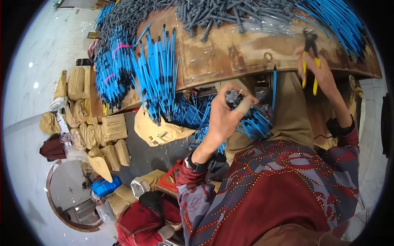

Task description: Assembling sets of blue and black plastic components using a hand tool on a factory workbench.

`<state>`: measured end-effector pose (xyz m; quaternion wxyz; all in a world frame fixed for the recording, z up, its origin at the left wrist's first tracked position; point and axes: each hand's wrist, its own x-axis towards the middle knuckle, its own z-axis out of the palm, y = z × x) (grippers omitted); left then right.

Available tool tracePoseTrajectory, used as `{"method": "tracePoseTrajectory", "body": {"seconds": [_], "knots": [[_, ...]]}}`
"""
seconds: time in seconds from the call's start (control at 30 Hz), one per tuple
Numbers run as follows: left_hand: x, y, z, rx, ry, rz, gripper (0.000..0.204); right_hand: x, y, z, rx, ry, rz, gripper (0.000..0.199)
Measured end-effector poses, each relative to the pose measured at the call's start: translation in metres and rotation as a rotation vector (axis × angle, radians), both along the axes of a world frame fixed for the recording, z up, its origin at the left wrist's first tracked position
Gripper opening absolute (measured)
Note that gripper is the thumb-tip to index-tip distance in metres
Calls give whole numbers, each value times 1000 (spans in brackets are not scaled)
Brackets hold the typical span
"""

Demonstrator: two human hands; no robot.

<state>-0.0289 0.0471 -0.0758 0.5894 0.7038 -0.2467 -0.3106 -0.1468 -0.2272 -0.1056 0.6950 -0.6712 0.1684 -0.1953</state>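
Observation:
My left hand (229,117) is closed around a grey plastic fitting (233,96) with a round, ridged end. A pale wrapping covers part of a finger or thumb. Just below this hand is a bunch of thin blue rods (255,124) with dark ends, over my lap; whether the hand also grips them I cannot tell. To the right, over the table's near edge, my right hand (322,71) grips yellow-handled pliers (310,59), their dark jaws pointing up and away. That hand is slightly blurred, and the pliers' handles are spread apart. The two hands are well apart.
A worn wooden table (230,55) carries heaped grey plastic fittings (234,14), bundled blue rods (158,74) and more blue rods (336,22) at the far right. Brown paper packages (96,137) cover the floor at left, near a round mirror (67,184) and a red stool (168,178).

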Motion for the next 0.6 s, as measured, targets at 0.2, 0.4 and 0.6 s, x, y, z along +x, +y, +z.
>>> {"method": "tracePoseTrajectory", "body": {"seconds": [0.2,0.4,0.6], "knots": [[-38,17,27,15,-56,-49,14,-23,81,48,-643,78,461,50],[-72,45,44,37,-205,-42,16,-44,106,62,-1266,-238,196,68],[-80,42,27,54,-277,6,20,-45,116,70,-1675,-318,-60,67]]}}
